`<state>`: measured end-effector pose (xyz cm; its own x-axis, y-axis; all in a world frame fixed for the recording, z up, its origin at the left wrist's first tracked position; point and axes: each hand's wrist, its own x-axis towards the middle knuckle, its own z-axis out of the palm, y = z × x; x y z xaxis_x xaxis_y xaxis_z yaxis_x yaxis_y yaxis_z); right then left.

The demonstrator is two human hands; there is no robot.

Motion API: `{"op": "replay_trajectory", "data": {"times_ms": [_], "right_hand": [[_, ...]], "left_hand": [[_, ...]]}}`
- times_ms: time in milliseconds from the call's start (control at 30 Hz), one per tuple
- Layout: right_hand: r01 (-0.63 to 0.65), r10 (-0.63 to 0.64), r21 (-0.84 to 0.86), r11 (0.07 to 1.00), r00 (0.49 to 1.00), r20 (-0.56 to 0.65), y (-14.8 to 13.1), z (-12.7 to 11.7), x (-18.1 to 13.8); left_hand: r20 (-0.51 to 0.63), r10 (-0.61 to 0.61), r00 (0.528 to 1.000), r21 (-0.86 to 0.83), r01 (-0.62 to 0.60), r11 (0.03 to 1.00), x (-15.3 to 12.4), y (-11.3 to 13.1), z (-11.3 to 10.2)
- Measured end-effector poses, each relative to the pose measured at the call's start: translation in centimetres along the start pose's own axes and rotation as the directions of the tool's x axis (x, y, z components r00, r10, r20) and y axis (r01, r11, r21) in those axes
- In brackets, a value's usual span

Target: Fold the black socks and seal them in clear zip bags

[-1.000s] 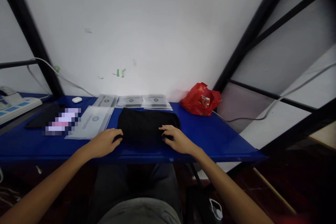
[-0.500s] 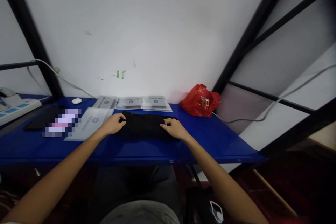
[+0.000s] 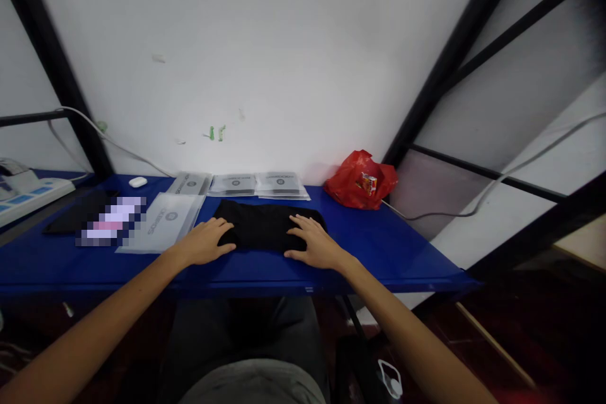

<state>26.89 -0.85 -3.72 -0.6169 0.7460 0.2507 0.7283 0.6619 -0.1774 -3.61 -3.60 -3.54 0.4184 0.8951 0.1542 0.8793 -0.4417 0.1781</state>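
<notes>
A folded black cloth (image 3: pixel 262 226) lies as a long strip on the blue table (image 3: pixel 379 252) before me. My left hand (image 3: pixel 207 241) rests on its left end, fingers spread over the fabric and thumb along the near edge. On the right end lies my right hand (image 3: pixel 315 243), its fingers apart on top and its thumb by the near edge. Just left of the cloth is a flat translucent plastic bag (image 3: pixel 165 222) with grey printing. Whether the cloth is a garment, I cannot tell.
Several packed translucent bags (image 3: pixel 279 184) lie along the wall. A red plastic bag (image 3: pixel 360 182) sits at the back right. To the left are a white earbud case (image 3: pixel 138 182), a pixelated phone-like shape (image 3: pixel 111 222), a dark flat object (image 3: pixel 71 218) and a power strip (image 3: pixel 35 199).
Both hands have gone from pinching the cloth to lying spread on it, a little nearer to me. The cloth's near edge looks straighter.
</notes>
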Motion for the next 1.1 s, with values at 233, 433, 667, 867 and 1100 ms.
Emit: {"op": "replay_trajectory", "data": {"times_ms": [233, 433, 667, 867, 1100], "right_hand": [[-0.021, 0.022, -0.037, 0.999, 0.999, 0.039, -0.5, -0.1, -0.6], [0.006, -0.007, -0.146, 0.989, 1.0, -0.011, -0.8, 0.5, -0.7], [0.006, -0.006, -0.13, 0.992, 1.0, 0.005, -0.4, 0.2, -1.1], [-0.013, 0.004, 0.172, 0.985, 0.998, 0.055, -0.6, -2.4, -1.2], [-0.083, -0.006, 0.334, 0.939, 0.967, 0.257, 0.0, -6.2, 2.0]], "left_hand": [[0.173, 0.014, 0.985, -0.013, -0.012, 1.0, -1.7, 0.0, -0.6], [0.065, 0.022, 0.998, 0.222, -0.036, 0.974, -1.6, 1.1, 0.4], [0.041, -0.019, 0.999, 0.152, 0.013, 0.988, -1.7, 1.4, -0.1], [0.096, -0.078, 0.992, -0.18, 0.094, 0.979, -2.6, 1.0, -2.9], [0.153, -0.166, 0.974, -0.312, 0.207, 0.927, -0.5, -0.6, -5.0]]}}
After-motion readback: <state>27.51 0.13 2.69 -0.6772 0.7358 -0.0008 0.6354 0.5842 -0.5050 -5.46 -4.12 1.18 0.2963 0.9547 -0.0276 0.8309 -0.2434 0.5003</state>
